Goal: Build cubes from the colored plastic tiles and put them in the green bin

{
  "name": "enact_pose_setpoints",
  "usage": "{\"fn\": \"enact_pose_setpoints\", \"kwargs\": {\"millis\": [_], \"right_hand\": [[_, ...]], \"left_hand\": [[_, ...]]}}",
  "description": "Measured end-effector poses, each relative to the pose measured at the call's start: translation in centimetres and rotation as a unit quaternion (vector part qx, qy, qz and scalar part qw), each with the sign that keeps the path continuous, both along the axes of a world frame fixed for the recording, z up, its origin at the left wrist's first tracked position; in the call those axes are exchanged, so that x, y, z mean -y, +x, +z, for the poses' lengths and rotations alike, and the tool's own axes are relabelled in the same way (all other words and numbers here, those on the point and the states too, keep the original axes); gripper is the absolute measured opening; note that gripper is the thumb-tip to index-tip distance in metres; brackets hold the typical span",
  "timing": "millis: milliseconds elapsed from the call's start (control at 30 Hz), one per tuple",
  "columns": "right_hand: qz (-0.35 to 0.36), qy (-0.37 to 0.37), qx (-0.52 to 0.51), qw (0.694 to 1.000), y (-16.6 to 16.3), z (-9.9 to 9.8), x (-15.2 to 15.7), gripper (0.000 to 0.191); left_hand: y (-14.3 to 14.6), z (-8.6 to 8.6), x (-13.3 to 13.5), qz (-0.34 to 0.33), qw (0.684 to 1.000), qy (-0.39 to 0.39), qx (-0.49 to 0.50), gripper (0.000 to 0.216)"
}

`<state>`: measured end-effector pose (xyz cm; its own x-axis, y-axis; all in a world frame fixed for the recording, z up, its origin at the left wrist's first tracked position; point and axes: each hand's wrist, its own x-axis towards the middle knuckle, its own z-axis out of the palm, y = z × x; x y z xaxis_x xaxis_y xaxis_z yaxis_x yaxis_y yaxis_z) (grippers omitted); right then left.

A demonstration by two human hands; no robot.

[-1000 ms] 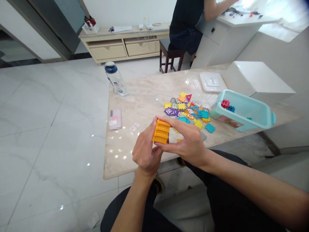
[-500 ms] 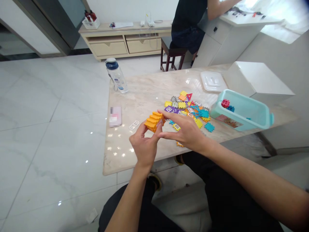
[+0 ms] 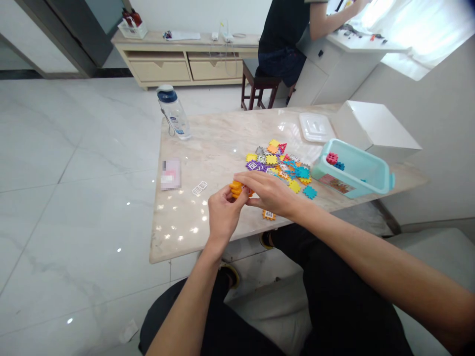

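Orange block (image 3: 235, 187): plastic, ridged. Loose tiles (image 3: 271, 159): coloured plastic, smooth faces, low gloss. White window pieces (image 3: 199, 188): thin plastic. Bin (image 3: 365, 187): smooth turquoise plastic, slight sheen. Lid (image 3: 317, 127): translucent plastic, smooth, shiny. Bench (image 3: 218, 148): glossy, marble-look top, throws back light spots. Floor (image 3: 81, 163): polished, grey-veined tile, also reflective. Bottle (image 3: 178, 119): clear, shiny, looks plastic; cap (image 3: 168, 95) opaque plastic. White box (image 3: 389, 124): smooth, fairly matt, material unclear. Stool (image 3: 256, 81): dark wood, smooth-looking. Low cabinet (image 3: 159, 70): pale, looks wooden, satin-matt. Trousers (image 3: 330, 291): black cloth, matt. Grey seat (image 3: 272, 311): matt, cloth or leatherette, can't tell.
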<state>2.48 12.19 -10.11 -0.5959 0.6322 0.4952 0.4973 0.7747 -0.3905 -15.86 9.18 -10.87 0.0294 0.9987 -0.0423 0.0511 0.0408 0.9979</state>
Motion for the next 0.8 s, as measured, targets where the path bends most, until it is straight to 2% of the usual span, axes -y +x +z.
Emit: {"fn": "enact_pose_setpoints", "kwargs": {"millis": [200,400,600,700,800], "right_hand": [[0.014,0.015,0.014,1.0,-0.4,-0.8,-0.1,0.048],[0.014,-0.03,0.026,0.999,-1.1,-1.8,-0.1,0.055],[0.024,-0.095,0.057,0.994,-1.4,-2.8,-0.6,0.046],[0.022,-0.107,0.07,0.992,-1.4,-3.8,-1.0,0.051],[0.018,-0.114,0.087,0.989,-1.4,-4.5,-1.4,0.055]], "left_hand": [[-0.8,-0.3,0.2,-0.015,1.0,-0.012,-0.015,0.026],[-1.6,-0.9,0.3,-0.005,0.999,-0.032,-0.016,0.027],[-1.8,-3.3,-0.4,-0.016,0.997,-0.074,0.011,0.033],[-1.9,-4.6,-0.8,-0.022,0.995,-0.096,0.034,0.038],[-2.1,-5.1,-0.9,-0.03,0.99,-0.121,0.059,0.043]]}}
